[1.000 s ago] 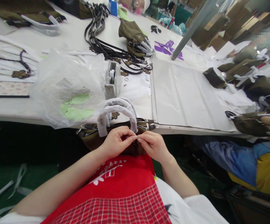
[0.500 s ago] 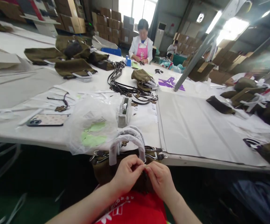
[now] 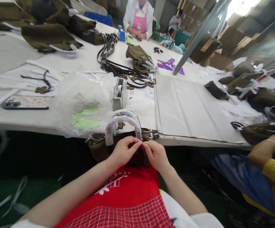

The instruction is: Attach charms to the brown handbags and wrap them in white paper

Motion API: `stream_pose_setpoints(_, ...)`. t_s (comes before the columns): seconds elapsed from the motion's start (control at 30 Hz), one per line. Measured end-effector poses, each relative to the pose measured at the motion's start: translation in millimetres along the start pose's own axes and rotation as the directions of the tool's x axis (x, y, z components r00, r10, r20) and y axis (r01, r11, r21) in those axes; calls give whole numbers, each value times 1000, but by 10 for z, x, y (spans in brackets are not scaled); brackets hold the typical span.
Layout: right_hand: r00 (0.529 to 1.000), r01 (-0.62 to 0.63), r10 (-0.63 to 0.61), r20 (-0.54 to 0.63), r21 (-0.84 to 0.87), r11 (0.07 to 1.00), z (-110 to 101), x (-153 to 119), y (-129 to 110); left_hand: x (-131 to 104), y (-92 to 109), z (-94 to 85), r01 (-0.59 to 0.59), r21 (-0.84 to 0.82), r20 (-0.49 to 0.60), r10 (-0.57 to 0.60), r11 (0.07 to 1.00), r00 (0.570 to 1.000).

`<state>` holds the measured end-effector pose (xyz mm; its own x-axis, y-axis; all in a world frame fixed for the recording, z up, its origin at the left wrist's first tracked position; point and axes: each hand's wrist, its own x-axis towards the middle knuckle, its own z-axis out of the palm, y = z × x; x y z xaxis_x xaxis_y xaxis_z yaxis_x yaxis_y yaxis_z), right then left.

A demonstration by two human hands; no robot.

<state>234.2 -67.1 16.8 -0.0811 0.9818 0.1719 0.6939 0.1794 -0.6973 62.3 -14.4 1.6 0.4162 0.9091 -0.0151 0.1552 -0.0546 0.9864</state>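
A dark olive bag (image 3: 96, 148) with wrapped white handles (image 3: 123, 117) leans at the table's front edge, close to my body. In front of it, near the base of a handle, my left hand (image 3: 125, 151) and my right hand (image 3: 156, 156) meet at their fingertips. Both are closed in a pinch, and whatever lies between the fingers is too small to make out. A brown flower-shaped charm (image 3: 121, 125) shows between the handles. Just beyond the bag stands a tape dispenser (image 3: 119, 94).
Left of the bag lie a clear plastic bag (image 3: 80, 98) with green pieces and a phone (image 3: 28, 102). Black straps (image 3: 118, 66) and olive bags (image 3: 49, 36) lie farther back. A metal pole (image 3: 194, 44) rises at right. A person's arm (image 3: 263, 152) reaches in at right.
The view has tilted downward and shifted, so the table sits higher in the picture. A co-worker's arm and yellow sleeve have appeared at right. My hands remain pinched together at the bag.
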Motion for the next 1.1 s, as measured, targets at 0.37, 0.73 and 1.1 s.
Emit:
stream_pose_setpoints(0.37, 945, -324, 327, -3, -126, 938, 294, -137, 159, -123, -307, -109, 105, 310, -27, -101, 945, 994)
stream_pose_setpoints(0.73, 931, -366, 364, 33, 71, 928, 369, -116, 283, -126, -254, 97, -1, 551, -13, 10, 835, 1000)
stream_pose_setpoints(1.1, 898, -439, 384, 215, 392, 808, 282, -160, 285, -48, -339, 40, 155, 231, 48, -170, 960, 984)
